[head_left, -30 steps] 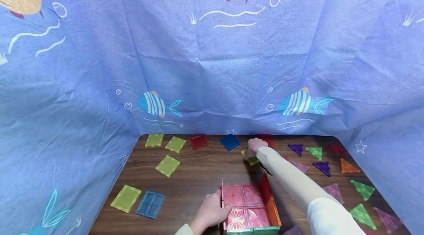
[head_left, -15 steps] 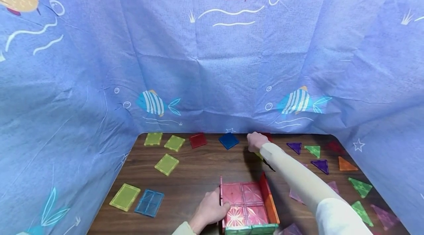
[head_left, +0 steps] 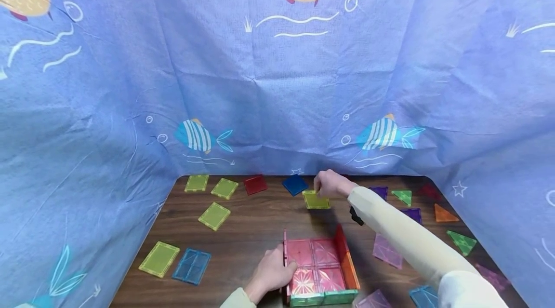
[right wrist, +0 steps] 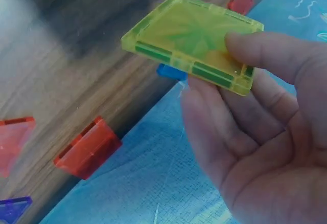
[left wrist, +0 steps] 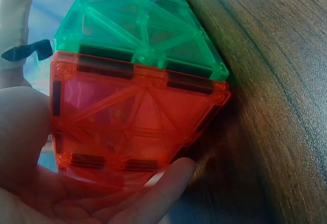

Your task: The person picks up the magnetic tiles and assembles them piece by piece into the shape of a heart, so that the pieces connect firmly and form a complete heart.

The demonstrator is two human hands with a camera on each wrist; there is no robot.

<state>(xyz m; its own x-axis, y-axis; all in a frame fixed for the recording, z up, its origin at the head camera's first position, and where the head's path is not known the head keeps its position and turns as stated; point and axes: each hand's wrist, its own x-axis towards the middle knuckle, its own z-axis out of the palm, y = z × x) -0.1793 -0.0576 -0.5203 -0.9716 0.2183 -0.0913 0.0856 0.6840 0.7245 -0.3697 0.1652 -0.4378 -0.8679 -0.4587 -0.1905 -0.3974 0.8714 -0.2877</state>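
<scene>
- right hand (head_left: pixel 331 183) out over the far part of the counter (head_left: pixel 256 231), and it's pinching the yellow tile (right wrist: pixel 186 32), thumb on one face, fingertips against the other!
- that tile is up in the air, tilted in the right wrist view, clear of the wood
- a blue tile (head_left: pixel 295 185) lies near it at the back, with a red tile (head_left: pixel 256 185) further left
- down at the near side, the left hand (head_left: pixel 272 269) grips the left wall of the tile box (head_left: pixel 351 272), thumb inside, fingers outside
- what a box: pinkish-red floor, green front wall (head_left: pixel 323 297), red and orange along the right
- off to the left, a large yellow-green tile (head_left: pixel 159 260) lies just beside a blue window tile (head_left: pixel 191 266)
- and over on the right, a green triangle (head_left: pixel 462 242) and an orange triangle (head_left: pixel 445 213), both flat on the counter
- blue fish-print cloth (head_left: pixel 277 105) hangs behind it all
</scene>
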